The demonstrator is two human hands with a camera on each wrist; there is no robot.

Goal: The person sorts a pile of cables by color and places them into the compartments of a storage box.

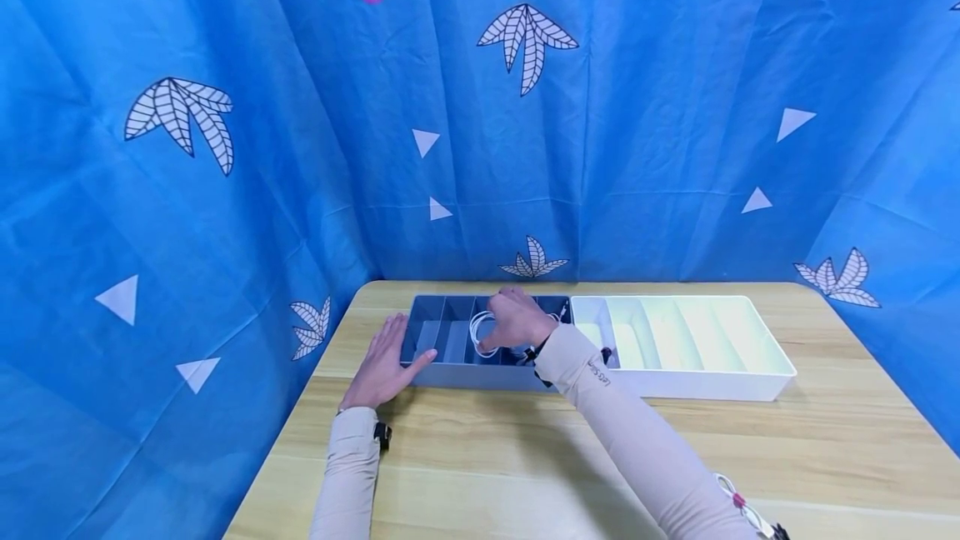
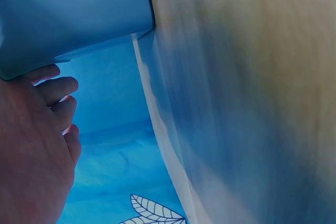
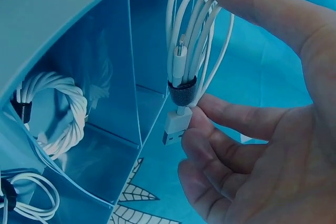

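Observation:
My right hand (image 1: 517,319) is over the blue-grey divided box (image 1: 480,376), holding a coiled white USB cable (image 3: 182,93) between thumb and fingers. A black strap binds that coil, and its USB plug points downward in the right wrist view. My left hand (image 1: 382,365) lies at the box's left end, fingers extended along the side and thumb over the front rim. Inside the box, a round white cable coil (image 3: 79,108) with a black tie sits in one compartment. A further white cable (image 3: 8,195) lies in the compartment beside it.
A white divided box (image 1: 705,385) stands end to end with the blue-grey one, on its right. Another white cable with a red tie (image 1: 738,500) lies on the wooden table (image 1: 465,473), close to my right sleeve. Blue patterned curtain (image 1: 645,148) surrounds the table's back and sides.

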